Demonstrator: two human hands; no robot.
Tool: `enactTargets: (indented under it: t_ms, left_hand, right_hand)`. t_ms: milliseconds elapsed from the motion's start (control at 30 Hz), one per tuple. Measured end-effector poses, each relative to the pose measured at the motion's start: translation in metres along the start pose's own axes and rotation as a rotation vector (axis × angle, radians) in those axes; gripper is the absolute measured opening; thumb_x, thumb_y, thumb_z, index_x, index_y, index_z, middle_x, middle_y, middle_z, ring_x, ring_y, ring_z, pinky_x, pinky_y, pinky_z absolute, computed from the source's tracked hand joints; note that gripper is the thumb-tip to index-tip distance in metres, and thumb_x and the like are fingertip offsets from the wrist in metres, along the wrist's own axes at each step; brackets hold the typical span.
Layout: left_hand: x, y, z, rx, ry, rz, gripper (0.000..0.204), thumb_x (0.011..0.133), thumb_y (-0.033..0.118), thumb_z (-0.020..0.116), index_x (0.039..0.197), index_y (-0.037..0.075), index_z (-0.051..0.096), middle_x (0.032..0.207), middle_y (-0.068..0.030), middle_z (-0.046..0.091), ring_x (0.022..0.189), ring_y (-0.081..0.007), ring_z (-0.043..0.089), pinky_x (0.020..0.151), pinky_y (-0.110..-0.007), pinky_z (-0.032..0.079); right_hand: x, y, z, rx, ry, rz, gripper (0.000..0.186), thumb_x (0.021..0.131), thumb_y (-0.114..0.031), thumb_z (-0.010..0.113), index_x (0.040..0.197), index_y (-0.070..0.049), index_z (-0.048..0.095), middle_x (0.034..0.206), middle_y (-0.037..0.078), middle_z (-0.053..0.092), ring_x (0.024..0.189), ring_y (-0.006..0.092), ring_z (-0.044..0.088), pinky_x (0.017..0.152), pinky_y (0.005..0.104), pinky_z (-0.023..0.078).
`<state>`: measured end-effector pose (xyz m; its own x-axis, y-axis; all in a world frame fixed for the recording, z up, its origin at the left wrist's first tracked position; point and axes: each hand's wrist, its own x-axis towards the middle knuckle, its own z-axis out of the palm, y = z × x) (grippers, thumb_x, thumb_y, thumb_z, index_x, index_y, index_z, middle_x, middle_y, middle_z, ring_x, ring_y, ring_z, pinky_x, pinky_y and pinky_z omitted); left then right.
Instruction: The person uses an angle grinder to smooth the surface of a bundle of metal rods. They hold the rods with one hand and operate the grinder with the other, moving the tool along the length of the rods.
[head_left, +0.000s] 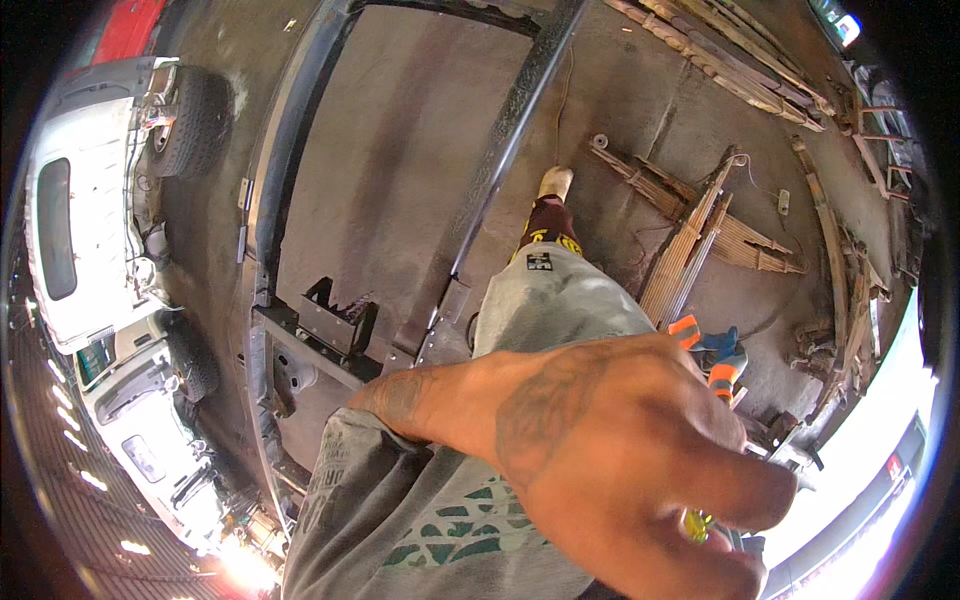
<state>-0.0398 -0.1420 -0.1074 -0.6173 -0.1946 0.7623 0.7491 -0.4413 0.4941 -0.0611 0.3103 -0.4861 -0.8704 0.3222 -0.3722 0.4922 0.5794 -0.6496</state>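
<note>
My left hand, with tattoos on its back, reaches across my body from the left, fingers curled around a small yellow-green object, mostly hidden. My right hand is not in view. Below the arm is my grey clothing with a green print. My leg in grey and maroon stretches down to a pale shoe on the concrete floor. Beside that leg, on the left, is a long dark steel frame with a bracket.
Bundles of leaf springs and long worn bars lie at the right, near orange reflective clothing with blue, possibly a co-worker's. Two white truck cabs stand at the left. A cable runs along the floor.
</note>
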Motion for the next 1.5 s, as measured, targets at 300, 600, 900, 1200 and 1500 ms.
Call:
enactTargets:
  t_ms: [300,600,900,1200,1500]
  left_hand:
    - [0.044,0.014,-0.111,-0.052,-0.025,-0.345,0.029,0.09,0.033,0.078,0.083,0.009,0.064,0.067,-0.0119,0.062,0.061,-0.0318,0.065,0.052,-0.044,0.047]
    - [0.07,0.018,-0.175,0.069,0.085,-0.201,0.021,0.093,0.026,0.076,0.086,0.009,0.066,0.07,-0.0065,0.061,0.057,-0.022,0.059,0.048,-0.036,0.044]
    - [0.085,0.014,-0.143,0.572,0.308,0.073,0.014,0.096,0.02,0.074,0.089,0.01,0.067,0.072,-0.0011,0.06,0.052,-0.0121,0.054,0.044,-0.029,0.041]
    - [0.056,-0.001,-0.106,1.039,0.45,0.19,0.016,0.097,0.024,0.075,0.094,0.009,0.071,0.077,-0.0025,0.066,0.065,-0.015,0.065,0.055,-0.028,0.049]
    - [-0.141,0.006,-0.082,1.028,1.147,-1.116,0.016,0.088,0.015,0.077,0.088,0.003,0.066,0.08,-0.0104,0.071,0.073,-0.0157,0.069,0.067,-0.031,0.052]
  right_hand:
    - [0.022,-0.052,0.031,0.006,-0.172,0.217,0.058,0.109,-0.044,0.057,0.08,0.002,0.076,0.077,0.012,0.079,0.067,0.0227,0.073,0.073,0.0356,0.059]
    - [0.071,-0.195,0.108,0.053,-0.282,-0.061,0.055,0.109,-0.041,0.058,0.078,0.0,0.076,0.076,0.011,0.078,0.064,0.0223,0.072,0.067,0.0337,0.058]
    - [0.118,-0.264,0.163,0.022,-0.444,-0.227,0.05,0.108,-0.039,0.061,0.085,0.003,0.076,0.076,0.012,0.078,0.063,0.02,0.071,0.067,0.0341,0.057]
    - [0.283,-0.212,0.108,-0.467,-0.455,-0.015,0.05,0.101,-0.045,0.071,0.113,0.003,0.074,0.095,0.014,0.078,0.074,0.0238,0.072,0.07,0.0405,0.059]
    - [0.385,-0.318,0.206,-0.162,-0.547,-0.037,0.048,0.1,-0.044,0.072,0.119,0.0,0.075,0.102,0.013,0.076,0.08,0.0259,0.071,0.066,0.0442,0.058]
